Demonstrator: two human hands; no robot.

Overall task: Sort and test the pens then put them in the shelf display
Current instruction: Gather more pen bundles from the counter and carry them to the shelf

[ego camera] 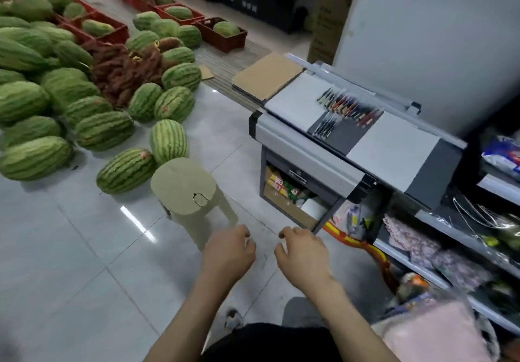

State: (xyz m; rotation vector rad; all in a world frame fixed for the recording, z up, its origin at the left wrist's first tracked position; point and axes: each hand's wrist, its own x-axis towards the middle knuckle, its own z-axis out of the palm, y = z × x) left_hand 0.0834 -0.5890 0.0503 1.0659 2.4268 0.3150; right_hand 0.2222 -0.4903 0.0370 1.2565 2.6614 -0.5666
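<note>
HANDS: left hand (228, 252) and right hand (302, 252) loosely curled, holding nothing; well apart from counter (394, 148) | PENS: pens (349, 108) loose on dark mid-panel, toward far edge | RISK: careless sweep may roll them off; stool (183, 184) obstructs approach

Red crates (225, 38): at least four, in rows on the far floor (70, 249).
Watermelons (118, 170): more than twenty-five, most on the floor, a few in the crates; the exact number cannot be told.
Stool (183, 190): one.
Pens (349, 107): two groups on the counter (394, 150), a long row toward its back edge and a smaller bunch (325, 128) nearer its front edge; too blurred to count singly.
Cardboard sheet (267, 76): one, at the counter's far end.
Hands: two, the left hand (229, 252) and the right hand (302, 252).
</note>
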